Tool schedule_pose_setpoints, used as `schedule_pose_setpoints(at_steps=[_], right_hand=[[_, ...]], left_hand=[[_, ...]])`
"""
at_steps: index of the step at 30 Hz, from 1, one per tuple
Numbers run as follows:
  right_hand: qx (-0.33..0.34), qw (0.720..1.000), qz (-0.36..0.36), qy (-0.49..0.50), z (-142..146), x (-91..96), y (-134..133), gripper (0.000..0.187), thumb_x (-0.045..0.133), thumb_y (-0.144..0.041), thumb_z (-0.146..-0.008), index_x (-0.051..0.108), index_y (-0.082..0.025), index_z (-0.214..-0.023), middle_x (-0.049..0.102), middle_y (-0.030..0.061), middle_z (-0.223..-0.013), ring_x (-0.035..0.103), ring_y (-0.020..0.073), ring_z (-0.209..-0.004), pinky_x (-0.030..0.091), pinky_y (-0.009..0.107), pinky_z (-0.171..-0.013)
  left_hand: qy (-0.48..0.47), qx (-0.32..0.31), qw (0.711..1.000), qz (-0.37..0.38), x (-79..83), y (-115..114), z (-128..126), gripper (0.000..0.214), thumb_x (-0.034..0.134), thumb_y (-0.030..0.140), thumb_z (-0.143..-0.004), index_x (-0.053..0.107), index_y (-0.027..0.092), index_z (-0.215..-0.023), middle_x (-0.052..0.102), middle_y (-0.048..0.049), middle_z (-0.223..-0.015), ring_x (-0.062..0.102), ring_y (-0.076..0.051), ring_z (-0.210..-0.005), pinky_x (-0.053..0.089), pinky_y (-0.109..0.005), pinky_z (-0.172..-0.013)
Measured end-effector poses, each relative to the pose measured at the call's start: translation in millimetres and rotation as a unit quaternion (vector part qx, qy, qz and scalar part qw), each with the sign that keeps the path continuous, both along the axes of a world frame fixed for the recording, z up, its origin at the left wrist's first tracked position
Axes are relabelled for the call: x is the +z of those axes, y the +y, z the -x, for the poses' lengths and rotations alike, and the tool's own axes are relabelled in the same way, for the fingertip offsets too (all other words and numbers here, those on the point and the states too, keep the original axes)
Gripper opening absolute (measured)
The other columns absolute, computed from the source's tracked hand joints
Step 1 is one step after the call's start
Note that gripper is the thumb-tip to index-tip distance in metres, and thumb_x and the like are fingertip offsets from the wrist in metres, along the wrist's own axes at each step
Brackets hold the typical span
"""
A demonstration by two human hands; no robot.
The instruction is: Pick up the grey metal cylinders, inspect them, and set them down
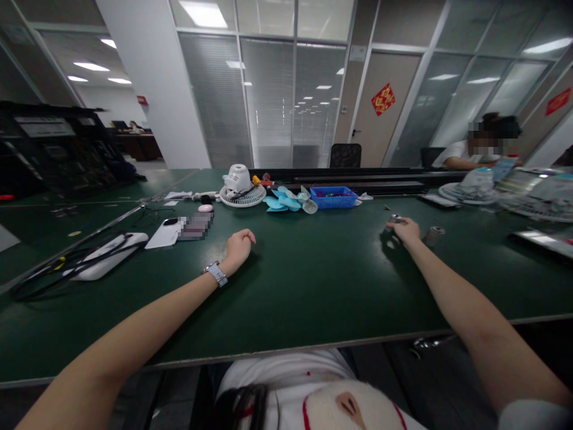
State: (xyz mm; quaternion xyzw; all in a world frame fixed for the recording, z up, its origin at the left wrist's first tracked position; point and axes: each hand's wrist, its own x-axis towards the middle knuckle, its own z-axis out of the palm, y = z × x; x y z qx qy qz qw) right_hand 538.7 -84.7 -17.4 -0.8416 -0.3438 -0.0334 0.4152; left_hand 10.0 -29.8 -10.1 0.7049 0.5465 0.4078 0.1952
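Note:
My left hand [240, 248], with a watch on the wrist, is over the left-middle of the green table [286, 286]. Its fingers are curled in and nothing shows between them. On the right, my right hand [406, 229] has its fingers closed on a small metal cylinder [394, 219], whose lower part is blurred against its shadow. A second metal cylinder [434, 236] stands upright on the table just right of that hand.
Behind lie a white fan part [239, 185], light-blue fan blades [286, 200] and a blue basket [333, 197]. To the left are a phone [162, 234], a white case [110, 257] and black cables [40, 286]. A person [470, 155] sits far right near more fan parts [477, 186].

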Motion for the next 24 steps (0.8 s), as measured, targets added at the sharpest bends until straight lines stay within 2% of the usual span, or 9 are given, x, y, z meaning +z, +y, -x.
schedule_pose_setpoints(at_steps=[3,6,9,11,14,16,18,21,24], right_hand=[[-0.033,0.997,0.006,0.063,-5,0.5,2,0.048,0.079,-0.036,-0.066,0.069,-0.014,-0.108,0.071,0.0132,-0.101,0.066,0.0272,-0.091,0.050,0.036,-0.079],[-0.043,0.998,0.004,0.056,-4,4.3,2,0.045,0.079,-0.039,-0.065,0.071,-0.015,-0.103,0.072,0.0133,-0.097,0.067,0.0282,-0.090,0.050,0.038,-0.080],[-0.032,0.999,-0.022,0.019,19,13.8,3,0.046,0.077,-0.044,-0.066,0.072,-0.014,-0.101,0.073,0.0143,-0.093,0.068,0.0290,-0.089,0.051,0.039,-0.079],[0.019,0.999,-0.049,-0.003,52,20.2,8,0.047,0.077,-0.046,-0.066,0.072,-0.013,-0.100,0.073,0.0134,-0.089,0.068,0.0277,-0.086,0.052,0.037,-0.078],[0.177,0.982,-0.066,0.007,121,22.9,20,0.047,0.079,-0.045,-0.067,0.071,-0.013,-0.101,0.074,0.0109,-0.086,0.070,0.0234,-0.080,0.053,0.034,-0.075],[0.305,0.949,-0.067,0.039,172,20.3,27,0.047,0.080,-0.043,-0.068,0.070,-0.014,-0.104,0.074,0.0093,-0.086,0.070,0.0204,-0.077,0.054,0.031,-0.072],[0.401,0.911,-0.068,0.065,219,16.9,31,0.048,0.080,-0.043,-0.068,0.069,-0.015,-0.105,0.075,0.0089,-0.088,0.070,0.0187,-0.075,0.055,0.030,-0.069],[0.465,0.879,-0.063,0.081,272,12.9,32,0.049,0.081,-0.044,-0.067,0.068,-0.015,-0.105,0.074,0.0086,-0.086,0.070,0.0182,-0.073,0.055,0.029,-0.067],[0.494,0.863,-0.048,0.094,303,8.3,26,0.048,0.082,-0.042,-0.066,0.069,-0.015,-0.102,0.074,0.0074,-0.082,0.070,0.0187,-0.073,0.055,0.030,-0.067]], left_hand=[[-0.003,0.000,1.000,0.001,0.8,-1,-1,0.024,0.037,0.015,-0.069,0.059,0.020,-0.063,0.061,-0.0012,-0.064,0.054,-0.017,-0.064,0.036,-0.027,-0.061],[0.000,0.002,1.000,0.003,1.5,-1,-1,0.023,0.037,0.016,-0.068,0.060,0.020,-0.063,0.061,-0.0012,-0.063,0.055,-0.018,-0.065,0.036,-0.027,-0.062],[-0.003,0.003,1.000,0.003,1.0,1,-1,0.023,0.038,0.016,-0.068,0.059,0.020,-0.063,0.061,-0.0014,-0.064,0.056,-0.018,-0.066,0.036,-0.027,-0.062],[-0.005,0.000,1.000,0.004,-0.5,2,-1,0.023,0.038,0.016,-0.068,0.060,0.020,-0.063,0.061,-0.0012,-0.064,0.056,-0.018,-0.066,0.036,-0.027,-0.062],[-0.009,-0.010,1.000,0.001,-3.2,3,0,0.023,0.038,0.017,-0.069,0.061,0.021,-0.064,0.060,-0.0005,-0.062,0.055,-0.017,-0.063,0.036,-0.027,-0.060],[-0.013,-0.024,1.000,0.001,-4.3,2,1,0.023,0.038,0.018,-0.070,0.061,0.021,-0.066,0.059,0.0002,-0.059,0.055,-0.017,-0.060,0.037,-0.027,-0.059],[-0.015,-0.039,0.999,0.006,-4.0,0,1,0.023,0.038,0.017,-0.072,0.061,0.020,-0.068,0.059,0.0008,-0.058,0.056,-0.016,-0.059,0.038,-0.027,-0.060],[-0.021,-0.055,0.998,0.011,-0.8,-3,0,0.024,0.039,0.018,-0.076,0.063,0.019,-0.073,0.063,-0.0001,-0.063,0.060,-0.016,-0.064,0.043,-0.027,-0.064],[-0.017,-0.082,0.996,-0.035,4.5,-6,-3,0.023,0.044,0.026,-0.084,0.066,0.018,-0.087,0.070,-0.0033,-0.083,0.064,-0.018,-0.078,0.047,-0.029,-0.073]])
